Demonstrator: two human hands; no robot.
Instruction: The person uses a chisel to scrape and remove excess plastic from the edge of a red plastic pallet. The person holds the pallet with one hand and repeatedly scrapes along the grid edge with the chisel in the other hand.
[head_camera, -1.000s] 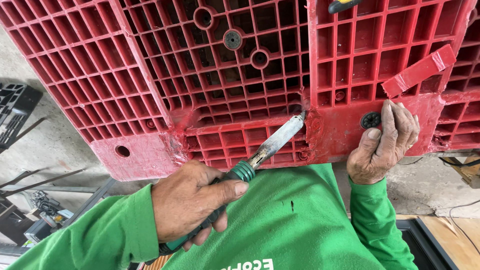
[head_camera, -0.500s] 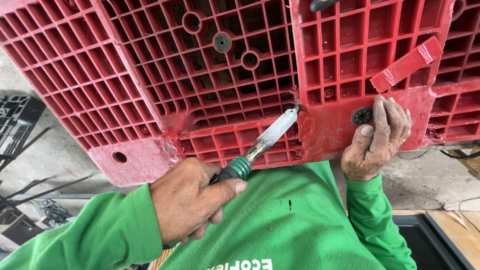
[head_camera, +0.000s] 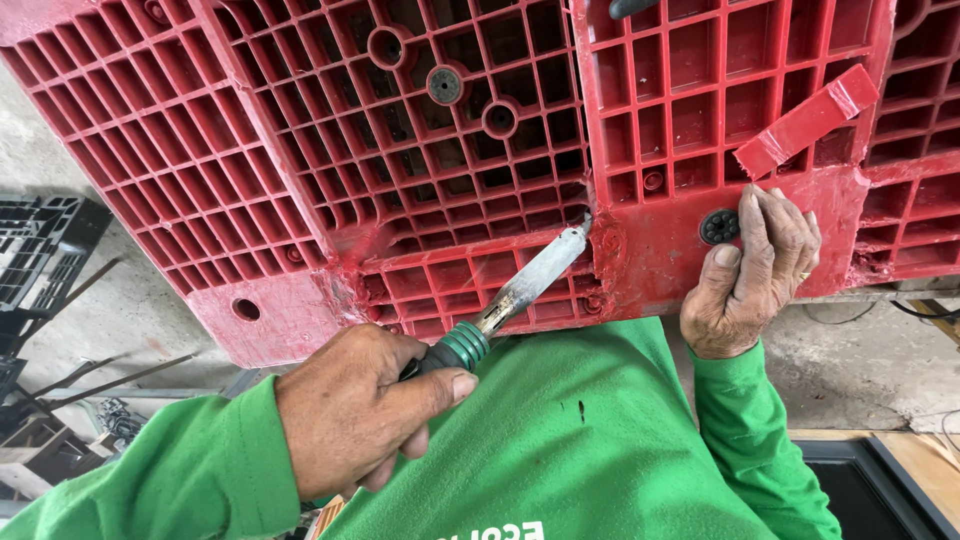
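Note:
A large red plastic pallet (head_camera: 300, 150) with a grid of ribs leans toward me, its underside facing up. My left hand (head_camera: 360, 410) grips the green handle of a tool with a flat metal blade (head_camera: 530, 280). The blade tip touches a crack in the pallet near the middle. My right hand (head_camera: 750, 275) rests flat against the pallet's lower red block, fingers beside a black round plug (head_camera: 718, 227). A loose red plastic strip (head_camera: 805, 122) lies tilted just above that hand. Both arms wear green sleeves.
A black plastic crate (head_camera: 40, 250) and dark metal rods (head_camera: 110, 375) lie on the concrete floor at the left. Cables cross the floor at the right (head_camera: 850, 315). A wooden edge (head_camera: 920, 455) and a dark panel show at the lower right.
The blade tip has stayed at the crack while my left hand shifted slightly. The view has drifted a little. My right hand keeps its place on the pallet.

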